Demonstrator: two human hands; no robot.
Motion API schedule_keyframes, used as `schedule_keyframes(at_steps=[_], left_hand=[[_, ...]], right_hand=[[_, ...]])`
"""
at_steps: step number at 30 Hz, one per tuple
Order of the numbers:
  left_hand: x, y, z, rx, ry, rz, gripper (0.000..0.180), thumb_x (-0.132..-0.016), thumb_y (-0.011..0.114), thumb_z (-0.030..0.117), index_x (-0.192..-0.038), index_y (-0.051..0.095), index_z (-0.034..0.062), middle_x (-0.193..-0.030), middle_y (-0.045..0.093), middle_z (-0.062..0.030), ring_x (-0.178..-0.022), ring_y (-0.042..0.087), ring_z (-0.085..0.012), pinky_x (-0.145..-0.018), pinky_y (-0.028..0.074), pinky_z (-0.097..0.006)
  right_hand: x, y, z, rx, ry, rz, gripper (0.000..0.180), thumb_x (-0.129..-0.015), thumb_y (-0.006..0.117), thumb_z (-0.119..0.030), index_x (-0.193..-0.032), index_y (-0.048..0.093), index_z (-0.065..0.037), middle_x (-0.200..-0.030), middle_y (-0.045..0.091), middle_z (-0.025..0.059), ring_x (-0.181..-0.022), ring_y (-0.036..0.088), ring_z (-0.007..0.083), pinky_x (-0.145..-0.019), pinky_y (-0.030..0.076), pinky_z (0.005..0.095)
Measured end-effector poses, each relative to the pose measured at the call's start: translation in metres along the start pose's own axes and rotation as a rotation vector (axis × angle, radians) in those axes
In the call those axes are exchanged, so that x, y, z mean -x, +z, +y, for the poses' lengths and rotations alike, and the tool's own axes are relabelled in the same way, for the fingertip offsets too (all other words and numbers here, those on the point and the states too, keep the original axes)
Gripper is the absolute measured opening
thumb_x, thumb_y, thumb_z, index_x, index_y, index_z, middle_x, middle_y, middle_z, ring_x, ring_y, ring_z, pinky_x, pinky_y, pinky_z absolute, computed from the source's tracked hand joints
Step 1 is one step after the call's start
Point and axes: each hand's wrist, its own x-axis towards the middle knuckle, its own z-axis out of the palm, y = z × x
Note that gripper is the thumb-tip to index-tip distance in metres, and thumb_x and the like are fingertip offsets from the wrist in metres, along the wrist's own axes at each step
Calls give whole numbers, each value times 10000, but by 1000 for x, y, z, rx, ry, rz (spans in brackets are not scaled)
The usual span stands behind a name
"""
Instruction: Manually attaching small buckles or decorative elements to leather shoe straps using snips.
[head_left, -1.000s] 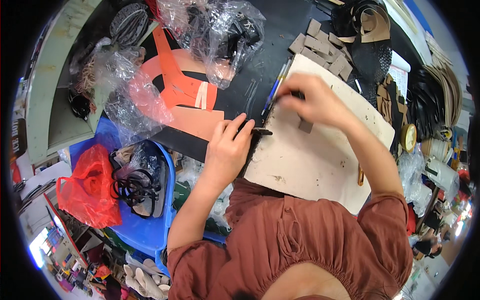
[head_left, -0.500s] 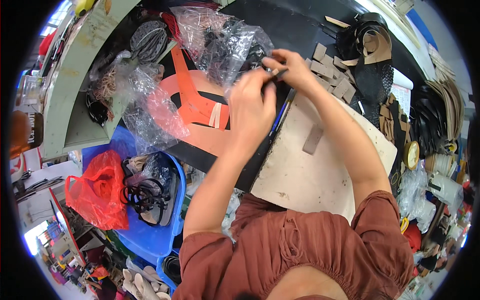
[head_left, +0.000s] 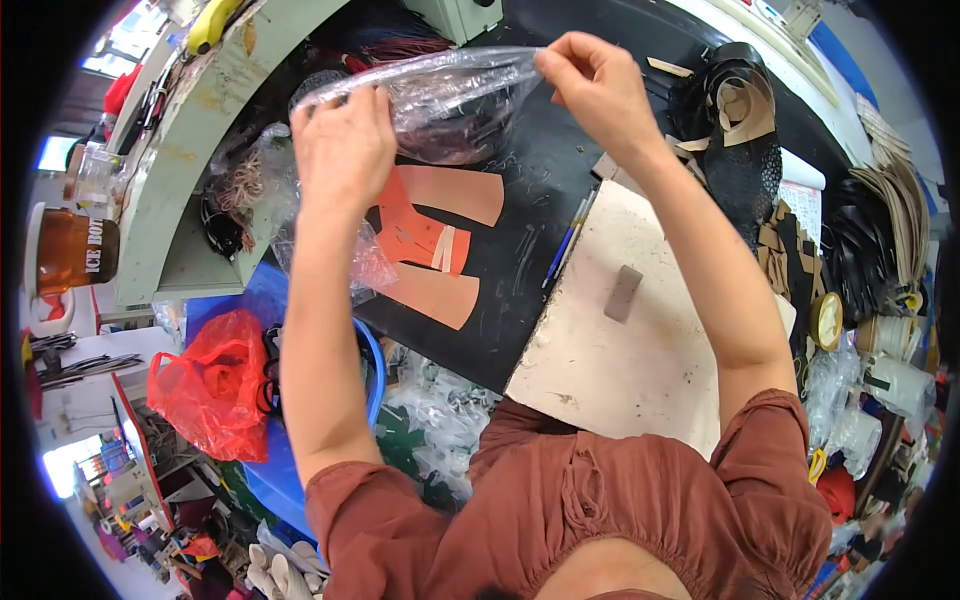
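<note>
A clear plastic bag [head_left: 450, 115] is stretched sideways above the far part of the black table, with dark contents showing through it. My right hand [head_left: 600, 95] pinches its right corner between thumb and fingers. At its left end my left hand [head_left: 345, 145] is closed on the film, fingers bent over it and fingertips partly hidden. Just below the bag lies an orange cut piece [head_left: 412, 232] with two pale strips across it. Curved tan pieces [head_left: 455, 193] are next to it, partly covered by my left forearm and more crumpled film.
A pale board [head_left: 610, 370] with a grey-brown block [head_left: 623, 293] lies in front of me, pens [head_left: 566, 243] along its left edge. Black rolled material [head_left: 740, 95] stands far right. At left are a green metal housing [head_left: 235, 95], a red bag [head_left: 215, 385] and a blue bin [head_left: 372, 375].
My hands have moved apart, the left one leftward and the right one up and away. The plastic bag now spans between them. A small dark item at my fingers earlier no longer shows.
</note>
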Motion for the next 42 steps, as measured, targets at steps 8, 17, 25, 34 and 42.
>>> schedule_keyframes(at_steps=[8, 17, 25, 34, 42], left_hand=[[-27, -116, -30, -47, 313, 155, 393, -842, 591, 435, -817, 698, 58, -650, 604, -99, -1016, 579, -255, -981, 269, -445], [-18, -143, 2, 1085, -17, 174, 144, -817, 631, 91, -876, 661, -38, -676, 633, -26, -612, 544, -78, -566, 429, -220], [83, -84, -8, 868, 5, 533, 631, -629, 833, 218, -1156, 542, 30, -1038, 603, -68, -803, 590, -167, -754, 466, -288], [109, 8, 138, 1223, -378, 305, 953, -554, 776, 483, -1236, 421, -79, -1077, 541, -254, -1148, 454, -377, -1051, 160, -538], [118, 1, 95, 1539, -226, -47, 152, -790, 598, 175, -893, 671, 90, -842, 684, -112, -887, 637, -282, -857, 443, -387]], right_hand=[[-32, -36, -100, -103, -68, 55, 179, -887, 558, -128, -752, 577, -12, -608, 475, -37, -555, 433, 71, -518, 366, 240], [32, -4, -70, 30, -262, -379, 528, -774, 714, -261, -1197, 533, -2, -869, 654, 87, -812, 629, 169, -751, 499, 315], [43, 3, -93, -440, 86, -296, 206, -838, 653, -173, -929, 641, 11, -820, 647, 65, -721, 562, 107, -656, 411, 227], [94, 12, -167, -283, -190, -325, 132, -862, 589, -6, -980, 587, 53, -861, 620, 68, -783, 594, 135, -764, 468, 261], [76, -44, -160, 110, -337, 2, 234, -855, 644, -97, -1033, 590, 45, -1059, 609, 123, -991, 574, 185, -897, 428, 313]])
